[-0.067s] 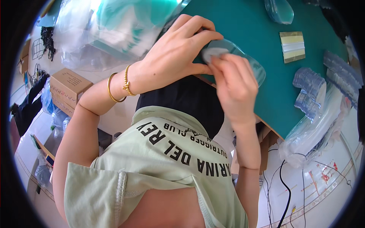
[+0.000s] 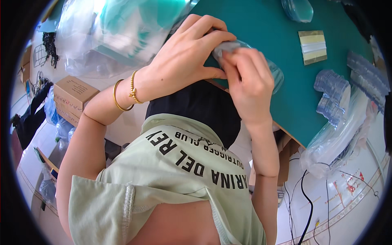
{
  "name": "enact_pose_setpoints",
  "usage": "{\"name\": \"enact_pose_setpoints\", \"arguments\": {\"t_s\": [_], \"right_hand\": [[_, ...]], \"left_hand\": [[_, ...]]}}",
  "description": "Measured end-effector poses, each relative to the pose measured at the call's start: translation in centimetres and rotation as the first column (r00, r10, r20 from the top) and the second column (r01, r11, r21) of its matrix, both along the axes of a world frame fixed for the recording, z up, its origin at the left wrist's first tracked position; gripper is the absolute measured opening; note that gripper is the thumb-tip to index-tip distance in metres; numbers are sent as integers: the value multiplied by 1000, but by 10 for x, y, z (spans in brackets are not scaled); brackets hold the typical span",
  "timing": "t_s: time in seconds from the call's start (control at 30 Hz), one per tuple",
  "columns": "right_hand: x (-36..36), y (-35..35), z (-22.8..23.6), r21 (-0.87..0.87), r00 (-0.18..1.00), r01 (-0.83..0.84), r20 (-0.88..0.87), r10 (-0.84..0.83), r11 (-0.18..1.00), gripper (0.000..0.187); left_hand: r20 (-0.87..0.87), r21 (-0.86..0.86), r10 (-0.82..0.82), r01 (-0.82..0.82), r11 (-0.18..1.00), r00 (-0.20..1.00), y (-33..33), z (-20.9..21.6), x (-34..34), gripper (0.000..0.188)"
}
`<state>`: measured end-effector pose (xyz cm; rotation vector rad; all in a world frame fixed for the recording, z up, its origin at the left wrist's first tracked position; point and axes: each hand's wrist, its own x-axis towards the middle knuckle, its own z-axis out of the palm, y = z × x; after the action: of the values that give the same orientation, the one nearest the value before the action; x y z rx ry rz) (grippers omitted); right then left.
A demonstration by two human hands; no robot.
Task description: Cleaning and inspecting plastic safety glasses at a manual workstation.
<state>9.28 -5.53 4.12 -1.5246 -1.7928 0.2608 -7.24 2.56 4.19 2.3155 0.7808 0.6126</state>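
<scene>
Holding clear plastic case [image 2: 278, 74] by its left end in half-curled grip of left hand [image 2: 196, 53] over green worktop [image 2: 261, 24], touching grey piece [image 2: 222, 48] there with narrow grip of right hand [image 2: 251, 87], being unable to tell through blur whether pinching it.

The left arm [image 2: 81, 159] is bent sharply at the elbow, and the left hand [image 2: 185, 53] is held back upward, its thumb and index finger parted. The right forearm [image 2: 262, 145] is stretched forward; the right hand [image 2: 252, 87] is brought close beside it, fingers [image 2: 250, 61] curled, tips blurred.
</scene>
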Motion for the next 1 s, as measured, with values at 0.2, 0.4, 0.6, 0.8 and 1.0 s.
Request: {"name": "enact_pose_setpoints", "arguments": {"t_s": [0.2, 0.4, 0.6, 0.8, 1.0], "right_hand": [[53, -27, -1, 2, 944, 310, 119, -308, 951, 9], [61, -78, -9, 6, 962, 217, 167, -215, 976, 14], [43, -34, -8, 88, 949, 236, 193, -249, 968, 12], [65, -57, -11, -29, 850, 507, 187, -493, 862, 7], [121, -114, 3, -80, 716, 664, 352, -603, 743, 11]], "left_hand": [[-21, -2, 17, -17, 1000, 1000, -1, 1, 2, 63], [-8, 3, 21, -21, 1000, 1000, -2, 2, -1, 61], [-39, -28, 14, -15, 1000, 999, 0, 2, 0, 62], [-51, -23, 16, -17, 1000, 999, 0, -2, 8, 62], [46, -52, 31, -28, 998, 998, -7, -6, -1, 71]]}}
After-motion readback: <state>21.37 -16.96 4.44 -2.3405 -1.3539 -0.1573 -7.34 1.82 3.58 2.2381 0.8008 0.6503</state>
